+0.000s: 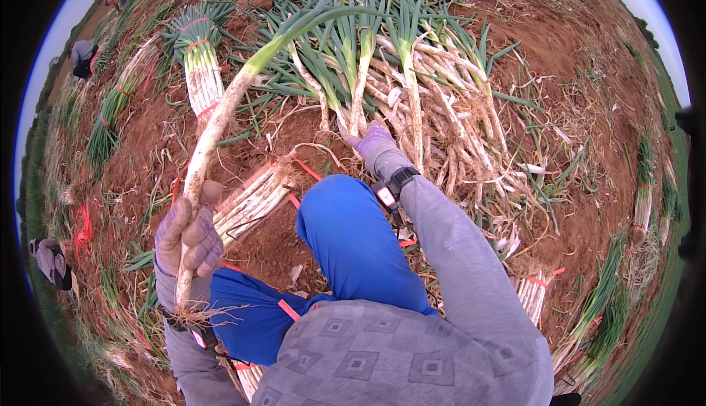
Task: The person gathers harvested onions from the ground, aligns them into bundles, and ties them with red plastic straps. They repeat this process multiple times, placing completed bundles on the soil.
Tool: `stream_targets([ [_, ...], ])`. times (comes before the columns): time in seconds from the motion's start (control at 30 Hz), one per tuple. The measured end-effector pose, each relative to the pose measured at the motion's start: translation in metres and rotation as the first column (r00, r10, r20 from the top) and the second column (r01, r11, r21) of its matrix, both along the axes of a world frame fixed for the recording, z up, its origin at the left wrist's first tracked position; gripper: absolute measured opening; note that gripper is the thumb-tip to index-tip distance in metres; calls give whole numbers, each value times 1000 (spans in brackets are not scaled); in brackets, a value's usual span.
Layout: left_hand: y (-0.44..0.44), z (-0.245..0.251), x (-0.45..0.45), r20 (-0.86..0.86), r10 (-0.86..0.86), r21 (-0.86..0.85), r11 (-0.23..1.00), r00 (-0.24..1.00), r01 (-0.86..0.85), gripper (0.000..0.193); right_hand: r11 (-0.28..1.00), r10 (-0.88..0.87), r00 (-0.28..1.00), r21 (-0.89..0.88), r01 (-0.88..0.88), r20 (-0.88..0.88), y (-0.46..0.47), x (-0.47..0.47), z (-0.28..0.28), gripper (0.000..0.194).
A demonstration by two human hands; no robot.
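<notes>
My left hand (190, 238), in a stained purple glove, grips one long green onion (220, 113) near its rooted end. The onion stands tilted, its green leaves arching over to the right. Loose green onions (416, 108) with soil-stained white stalks and dry roots lie in a heap before me. At the heap's near left edge, my gloved right hand (375, 141) closes around the lower ends of white stalks; its fingertips are partly hidden. Both wrists carry strapped devices.
A tied onion bundle (204, 69) lies at upper left. Another bundle (256, 196) lies beside my blue-trousered knee (347, 229). More bundles (595, 318) lie at right on the reddish soil (551, 36). Red tape (83, 229) lies at left. Several people (83, 58) are bent over farther off.
</notes>
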State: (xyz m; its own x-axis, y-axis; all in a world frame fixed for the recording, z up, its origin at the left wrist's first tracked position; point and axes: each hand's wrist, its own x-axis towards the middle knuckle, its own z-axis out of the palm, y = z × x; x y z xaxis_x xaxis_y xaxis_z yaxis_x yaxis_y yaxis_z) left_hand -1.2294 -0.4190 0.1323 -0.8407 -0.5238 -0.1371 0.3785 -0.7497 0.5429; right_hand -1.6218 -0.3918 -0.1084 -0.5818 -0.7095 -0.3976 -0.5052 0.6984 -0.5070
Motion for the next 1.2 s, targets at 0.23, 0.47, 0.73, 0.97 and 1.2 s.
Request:
stream_targets([
  [0.23, -12, 13, 34, -50, 222, -180, 957, 974, -227, 56, 975, 64, 972, 223, -13, -226, -31, 7, -30, 80],
  [0.47, -20, 0, 44, -1, 323, -224, 922, 946, -315, 52, 986, 113, 994, 122, -113, 6, -19, -62, -33, 68],
  [0.73, -37, -31, 42, 12, 350, -118, 931, 937, -346, 50, 997, 5, 971, 71, 13, -241, 16, -147, -40, 49],
  [0.97, -46, -57, 58, 12, 301, -74, 951, 954, -299, 52, 964, 44, 824, 240, 114, -564, 41, -209, -9, 40],
  [1.2, -47, -83, 41, 34, 351, 88, 931, 936, -353, 51, 950, 224, 852, -91, -300, -474, -16, -154, -54, 56],
])
